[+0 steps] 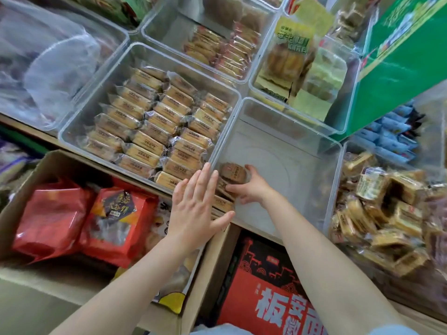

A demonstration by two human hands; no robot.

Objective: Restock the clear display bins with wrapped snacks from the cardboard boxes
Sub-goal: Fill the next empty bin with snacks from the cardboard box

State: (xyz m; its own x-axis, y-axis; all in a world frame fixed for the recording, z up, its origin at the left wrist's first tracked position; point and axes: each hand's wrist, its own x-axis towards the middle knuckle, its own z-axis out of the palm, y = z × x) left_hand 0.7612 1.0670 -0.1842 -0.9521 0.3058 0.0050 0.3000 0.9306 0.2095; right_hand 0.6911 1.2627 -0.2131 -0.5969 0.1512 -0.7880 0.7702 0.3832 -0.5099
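Seen from above, two bare forearms reach toward clear plastic bins on a shelf. The right hand (pixel 251 187) is inside a nearly empty bin (pixel 285 151), fingers curled round a small stack of brown wrapped snacks (pixel 232 175) set against the bin's near left corner. The left hand (pixel 196 201) lies flat with straight fingers against the outside of that bin's left wall, holding nothing. Just left, a second bin (pixel 72 126) holds three neat rows of tan wrapped snacks. Below it, a cardboard box (pixel 21 197) holds two red bags (pixel 84 223).
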